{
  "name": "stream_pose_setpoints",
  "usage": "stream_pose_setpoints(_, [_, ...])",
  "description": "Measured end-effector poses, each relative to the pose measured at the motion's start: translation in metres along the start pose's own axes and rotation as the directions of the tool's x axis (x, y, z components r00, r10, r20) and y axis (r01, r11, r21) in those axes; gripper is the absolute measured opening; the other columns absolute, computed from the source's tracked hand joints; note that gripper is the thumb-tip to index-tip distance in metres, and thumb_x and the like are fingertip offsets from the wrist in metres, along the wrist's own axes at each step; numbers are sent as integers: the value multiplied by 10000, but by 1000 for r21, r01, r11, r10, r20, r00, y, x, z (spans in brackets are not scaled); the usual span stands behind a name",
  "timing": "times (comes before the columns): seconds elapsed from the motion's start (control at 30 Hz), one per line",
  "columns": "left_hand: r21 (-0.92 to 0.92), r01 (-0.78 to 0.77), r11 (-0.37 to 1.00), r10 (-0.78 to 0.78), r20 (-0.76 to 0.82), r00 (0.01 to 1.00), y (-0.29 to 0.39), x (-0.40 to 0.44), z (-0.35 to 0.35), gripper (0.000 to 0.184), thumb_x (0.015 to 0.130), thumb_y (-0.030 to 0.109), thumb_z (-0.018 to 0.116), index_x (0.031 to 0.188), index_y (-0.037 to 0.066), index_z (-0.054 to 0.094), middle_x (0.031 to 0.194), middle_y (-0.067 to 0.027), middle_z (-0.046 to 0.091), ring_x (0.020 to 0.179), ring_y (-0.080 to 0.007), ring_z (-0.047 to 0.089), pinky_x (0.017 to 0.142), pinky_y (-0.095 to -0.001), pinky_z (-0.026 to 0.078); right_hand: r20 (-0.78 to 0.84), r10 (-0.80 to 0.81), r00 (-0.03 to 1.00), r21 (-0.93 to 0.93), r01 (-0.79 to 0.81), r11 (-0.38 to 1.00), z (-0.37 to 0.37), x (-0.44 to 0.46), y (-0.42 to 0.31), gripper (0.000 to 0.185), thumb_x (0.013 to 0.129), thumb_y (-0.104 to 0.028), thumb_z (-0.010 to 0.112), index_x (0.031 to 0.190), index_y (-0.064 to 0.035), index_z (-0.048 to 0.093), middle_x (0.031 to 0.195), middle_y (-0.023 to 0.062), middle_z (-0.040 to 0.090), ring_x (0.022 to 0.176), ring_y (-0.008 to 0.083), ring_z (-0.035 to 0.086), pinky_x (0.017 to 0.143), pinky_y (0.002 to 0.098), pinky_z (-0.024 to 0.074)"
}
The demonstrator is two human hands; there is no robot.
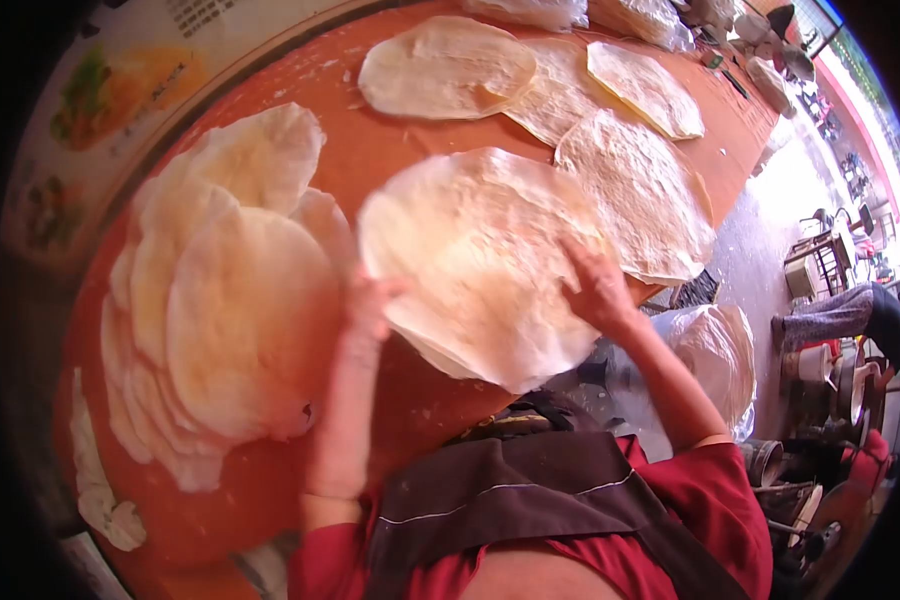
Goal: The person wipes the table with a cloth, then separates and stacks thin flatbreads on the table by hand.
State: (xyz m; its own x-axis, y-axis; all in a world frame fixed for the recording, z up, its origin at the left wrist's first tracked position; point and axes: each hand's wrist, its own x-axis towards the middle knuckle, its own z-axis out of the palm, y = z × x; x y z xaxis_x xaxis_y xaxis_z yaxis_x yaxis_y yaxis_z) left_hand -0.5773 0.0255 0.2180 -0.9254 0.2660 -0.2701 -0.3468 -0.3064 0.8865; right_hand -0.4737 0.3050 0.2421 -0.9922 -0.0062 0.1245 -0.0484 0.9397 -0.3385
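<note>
A large round flatbread [480,260], pale and floury with a wrinkled top, is in front of me near the table's front edge. My left hand [372,305] is closed on its left edge, slightly blurred. At the right side, my right hand [598,288] grips the same flatbread, fingers over its upper face; the underside is hidden. To my left lies an overlapping pile of flatbreads [255,320], some with light brown patches. Beyond my right hand, a floury flatbread [635,195] overlaps others toward the back.
The orange table [410,395] has more flatbreads [448,68] at the far side and plastic bags [640,18] behind them. A crumpled cloth [100,475] lies at the left edge. Right of the table are a plastic-wrapped bundle [715,360], a stool [805,275] and a person's leg [825,318].
</note>
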Motion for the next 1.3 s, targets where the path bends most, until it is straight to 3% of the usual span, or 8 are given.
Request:
stream_pose_setpoints(0.27, [644,-550,532,442,343,829,295,-98,-43,472,669,6,562,1126,-5,447,995,-66,559,885,-150,547,781,-255,436,35,299,954,-610,-217,762,37,-57,173,520,755,-125,445,1257,-109,309,1309,121,276,1202,306,267,953,466,225])
stream_pose_setpoints(0.53, [908,154,-390,512,75,856,290,-185,-100,375,690,-24,490,1054,61,532,921,-168,553,827,-193,569,763,-245,408,317,297,901,-519,-97,849,-31,-38,216,292,735,-47,469,1024,-18,505,1057,157,516,960,316,496,808,384,393])
stream_pose_setpoints(0.77, [924,209,-320,219,-143,965,56,-234,-208,462,705,-43,392,1157,50,407,1041,-216,482,1003,-354,448,849,-403,378,287,52,957,-426,79,902,-135,89,76,325,721,26,403,1041,26,462,836,212,488,807,340,480,713,454,366])
stream_pose_setpoints(0.83, [926,200,-320,344,-83,935,31,-242,-207,493,674,-29,460,1160,17,386,1168,-212,402,1119,-352,357,924,-404,319,243,-541,805,-643,551,531,-124,146,197,316,738,0,381,1042,78,418,877,213,459,780,328,479,880,404,319])
stream_pose_setpoints(0.9, [947,281,-154,408,-198,891,39,-246,-180,551,638,-17,524,1167,0,368,1244,-198,332,1181,-352,281,973,-413,263,298,-234,925,-19,251,968,-179,176,57,220,794,-54,420,1003,5,458,837,102,497,791,225,508,773,362,391])
stream_pose_setpoints(1.07, [969,247,-24,612,-181,770,36,-249,-171,607,606,-15,570,1175,-2,357,1221,-216,345,1152,-370,318,964,-427,274,-215,40,976,772,145,618,-204,203,-130,166,752,-77,542,911,-29,549,844,57,556,799,159,527,731,308,436])
stream_pose_setpoints(1.17, [979,206,-6,685,-146,714,20,-251,-178,575,620,-19,559,1163,-9,371,1221,-225,344,1143,-377,328,957,-433,279,-393,-748,535,-321,682,657,-152,284,-92,216,736,-152,569,922,-43,559,828,68,550,767,146,525,673,264,430])
stream_pose_setpoints(1.3, [975,209,71,707,-197,679,28,-255,-161,533,642,-12,546,1150,-20,384,1230,-220,344,1140,-373,338,955,-435,276,-234,-319,919,267,376,887,1,271,-109,164,675,-126,538,815,-42,540,693,109,555,659,239,547,576,336,437])
